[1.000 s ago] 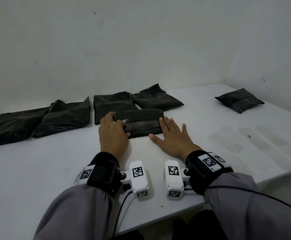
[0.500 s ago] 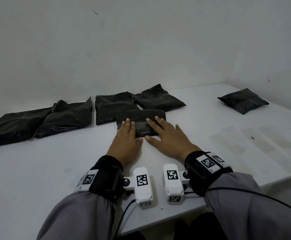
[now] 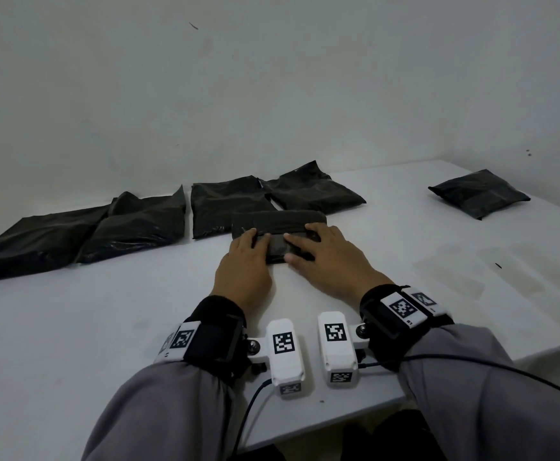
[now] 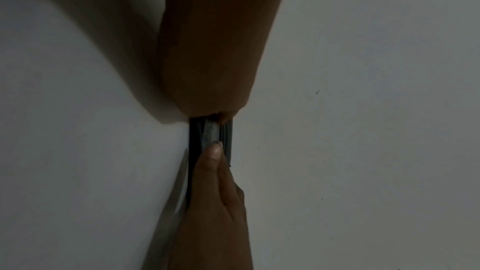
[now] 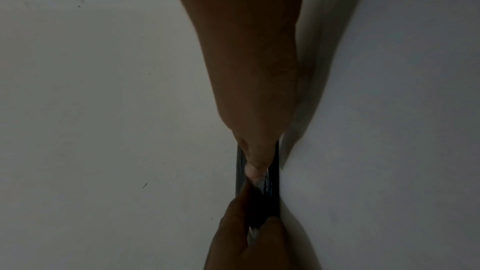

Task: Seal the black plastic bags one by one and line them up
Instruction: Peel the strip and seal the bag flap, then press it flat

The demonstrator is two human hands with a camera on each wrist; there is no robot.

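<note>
Both hands [image 3: 282, 257] flat on crinkly black bag [image 3: 280, 224], white table [image 3: 105, 327].

White table [image 3: 105, 327] set against a wall. On it: four black bags [image 3: 132, 224] in a back row, overlapping in pairs, a folded bag [image 3: 278, 221] just in front, a lone bag [image 3: 478, 193] far right, faint smudges, possibly stains [image 3: 471, 264].

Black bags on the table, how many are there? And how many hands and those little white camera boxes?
Black plastic bags: 6 (four in the back row, one under the hands, one far right)
Hands: 2 (left hand, right hand)
White camera boxes: 2 ()
Total: 10
</note>
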